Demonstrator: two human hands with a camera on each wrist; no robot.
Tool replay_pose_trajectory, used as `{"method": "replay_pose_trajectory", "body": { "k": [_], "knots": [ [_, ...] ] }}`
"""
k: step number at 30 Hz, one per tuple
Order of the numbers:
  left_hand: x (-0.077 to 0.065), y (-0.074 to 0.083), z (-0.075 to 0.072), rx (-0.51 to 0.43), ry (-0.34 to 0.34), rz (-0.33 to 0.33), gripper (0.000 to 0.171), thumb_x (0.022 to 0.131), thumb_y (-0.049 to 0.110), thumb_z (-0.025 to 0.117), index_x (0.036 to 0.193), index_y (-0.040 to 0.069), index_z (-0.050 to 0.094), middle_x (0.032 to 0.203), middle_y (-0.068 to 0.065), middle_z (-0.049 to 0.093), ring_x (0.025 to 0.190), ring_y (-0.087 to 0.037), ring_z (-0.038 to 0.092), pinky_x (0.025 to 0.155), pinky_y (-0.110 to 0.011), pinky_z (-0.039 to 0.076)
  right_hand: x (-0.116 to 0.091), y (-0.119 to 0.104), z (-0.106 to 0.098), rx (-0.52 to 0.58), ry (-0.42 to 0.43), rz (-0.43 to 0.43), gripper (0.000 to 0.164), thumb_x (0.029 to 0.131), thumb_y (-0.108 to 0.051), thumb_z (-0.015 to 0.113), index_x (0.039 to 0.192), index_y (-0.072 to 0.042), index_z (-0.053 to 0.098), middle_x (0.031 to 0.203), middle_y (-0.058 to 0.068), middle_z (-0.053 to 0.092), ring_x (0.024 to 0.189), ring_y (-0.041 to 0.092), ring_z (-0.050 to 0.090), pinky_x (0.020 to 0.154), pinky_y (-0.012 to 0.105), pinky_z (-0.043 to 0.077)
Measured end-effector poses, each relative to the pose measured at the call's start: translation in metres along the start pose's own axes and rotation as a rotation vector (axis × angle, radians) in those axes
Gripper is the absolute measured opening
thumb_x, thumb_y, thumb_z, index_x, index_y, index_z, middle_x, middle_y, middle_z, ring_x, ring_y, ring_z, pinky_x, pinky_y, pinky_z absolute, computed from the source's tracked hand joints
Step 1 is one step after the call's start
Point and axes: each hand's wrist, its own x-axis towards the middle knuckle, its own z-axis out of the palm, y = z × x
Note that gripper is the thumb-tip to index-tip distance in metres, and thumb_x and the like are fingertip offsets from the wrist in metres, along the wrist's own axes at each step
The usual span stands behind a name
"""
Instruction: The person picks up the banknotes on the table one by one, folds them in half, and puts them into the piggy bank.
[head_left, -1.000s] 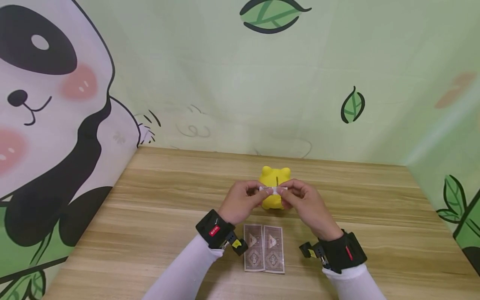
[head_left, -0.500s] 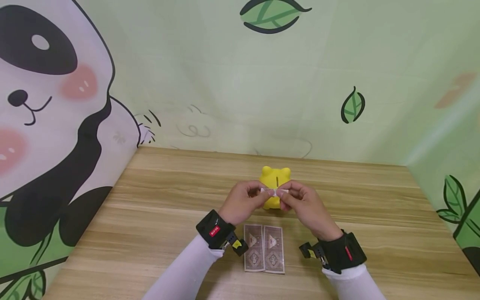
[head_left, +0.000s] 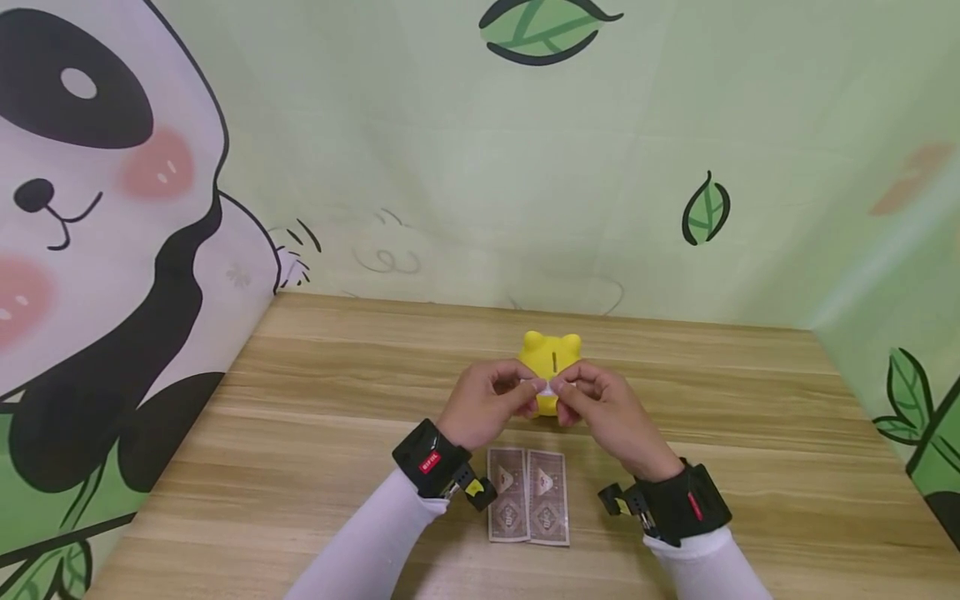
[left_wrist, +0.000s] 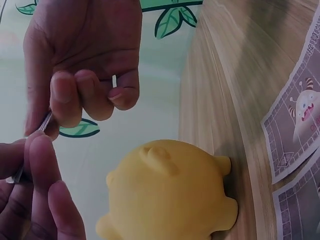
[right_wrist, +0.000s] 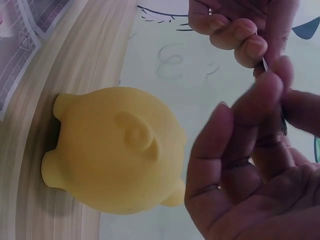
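Both hands meet in front of a yellow piggy bank (head_left: 537, 355), whose dark slot shows on top. Between their thumbs and fingertips they pinch a thin folded banknote (left_wrist: 46, 121), seen edge-on in the wrist views. Its left part is in my left hand (head_left: 480, 406). From the other side my right hand (head_left: 613, 411) grips it, fingers curled. Most of the note is hidden behind the fingers. The piggy bank (right_wrist: 117, 150) stands on the table, its curly tail facing me, apart from the hands in both wrist views.
Two purple-brown play banknotes (head_left: 507, 496) lie side by side on the wooden table (head_left: 337, 400), nearer to me, between the forearms. A green cloth backdrop (head_left: 450, 167) with panda and leaf drawings rises behind the table and at its sides.
The white edge of the folded note shows less between the thumbs than a second ago. The hands have sunk very slightly. The piggy bank and the notes on the table stay put.
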Motion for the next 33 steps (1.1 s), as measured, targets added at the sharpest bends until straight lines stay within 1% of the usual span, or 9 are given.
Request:
{"method": "replay_pose_trajectory", "body": {
  "k": [3, 6, 13, 19, 21, 24, 26, 29, 33],
  "knots": [
    [-0.0006, 0.0008, -0.0001, 0.010, -0.004, 0.002, 0.014, 0.101, 0.015, 0.068, 0.095, 0.006, 0.075, 0.077, -0.005, 0.072, 0.082, -0.044, 0.072, 0.077, -0.048, 0.064, -0.0006, -0.0014, 0.0010, -0.012, -0.004, -0.007, 0.020, 0.107, -0.019, 0.057, 0.105, 0.001, 0.061, 0.070, 0.001, 0.060, 0.070, 0.015, 0.058, 0.075, 0.030, 0.053],
    [-0.0009, 0.0016, 0.0000, 0.000, -0.014, 0.003, 0.013, 0.100, 0.014, 0.068, 0.094, 0.005, 0.076, 0.077, -0.006, 0.073, 0.079, -0.042, 0.073, 0.076, -0.049, 0.064, -0.0015, -0.0020, 0.0014, -0.030, 0.008, -0.013, 0.017, 0.107, -0.017, 0.057, 0.102, -0.002, 0.061, 0.066, 0.001, 0.056, 0.065, 0.015, 0.053, 0.068, 0.028, 0.046],
    [-0.0004, 0.0019, 0.0015, -0.087, -0.062, -0.012, 0.013, 0.100, 0.012, 0.068, 0.100, 0.000, 0.074, 0.080, -0.014, 0.074, 0.069, -0.020, 0.072, 0.075, -0.043, 0.065, -0.0027, -0.0027, 0.0013, -0.049, 0.043, -0.029, 0.014, 0.105, -0.016, 0.061, 0.099, -0.004, 0.063, 0.063, 0.001, 0.054, 0.060, 0.018, 0.048, 0.059, 0.024, 0.040],
    [-0.0001, 0.0003, 0.0036, -0.022, -0.156, -0.024, 0.032, 0.108, 0.027, 0.056, 0.097, 0.001, 0.071, 0.075, -0.007, 0.071, 0.069, -0.015, 0.069, 0.077, -0.047, 0.064, -0.0033, -0.0022, 0.0012, -0.039, 0.016, -0.065, 0.013, 0.106, -0.017, 0.060, 0.102, -0.004, 0.064, 0.063, 0.001, 0.052, 0.059, 0.016, 0.047, 0.058, 0.024, 0.038],
    [0.0000, 0.0003, 0.0045, -0.005, -0.197, -0.018, 0.039, 0.110, 0.031, 0.051, 0.094, 0.002, 0.070, 0.073, -0.004, 0.070, 0.067, -0.014, 0.067, 0.074, -0.044, 0.063, -0.0037, -0.0023, 0.0010, -0.039, 0.008, -0.076, 0.014, 0.106, -0.017, 0.058, 0.103, -0.005, 0.064, 0.063, 0.001, 0.052, 0.059, 0.015, 0.047, 0.058, 0.023, 0.038],
    [-0.0001, 0.0005, 0.0052, -0.020, -0.234, -0.002, 0.043, 0.112, 0.030, 0.046, 0.092, -0.002, 0.068, 0.070, -0.003, 0.068, 0.064, -0.014, 0.065, 0.068, -0.034, 0.062, -0.0038, -0.0021, 0.0005, -0.034, -0.004, -0.090, 0.014, 0.107, -0.017, 0.058, 0.103, -0.005, 0.064, 0.062, 0.001, 0.051, 0.058, 0.013, 0.047, 0.056, 0.023, 0.037],
    [0.0000, 0.0003, 0.0054, -0.031, -0.238, 0.000, 0.045, 0.112, 0.029, 0.045, 0.093, -0.005, 0.067, 0.068, -0.002, 0.066, 0.062, -0.013, 0.063, 0.065, -0.028, 0.060, -0.0035, -0.0017, 0.0003, -0.029, -0.014, -0.097, 0.014, 0.107, -0.016, 0.057, 0.103, -0.004, 0.064, 0.061, 0.000, 0.051, 0.058, 0.014, 0.046, 0.055, 0.023, 0.036],
    [-0.0003, 0.0002, 0.0057, -0.027, -0.229, -0.006, 0.047, 0.112, 0.030, 0.045, 0.090, -0.005, 0.067, 0.064, 0.000, 0.065, 0.060, -0.011, 0.061, 0.062, -0.026, 0.057, -0.0032, -0.0016, 0.0003, -0.025, -0.034, -0.095, 0.014, 0.107, -0.015, 0.056, 0.104, -0.003, 0.062, 0.061, 0.000, 0.050, 0.057, 0.013, 0.045, 0.055, 0.023, 0.035],
    [-0.0013, 0.0010, 0.0063, 0.002, -0.192, -0.022, 0.047, 0.112, 0.031, 0.045, 0.083, 0.000, 0.066, 0.059, 0.002, 0.060, 0.056, -0.010, 0.056, 0.057, -0.025, 0.051, -0.0029, -0.0020, 0.0015, -0.006, -0.073, -0.063, 0.016, 0.109, -0.017, 0.051, 0.106, -0.003, 0.058, 0.064, 0.000, 0.051, 0.060, 0.011, 0.048, 0.061, 0.024, 0.040]
  ]
}}
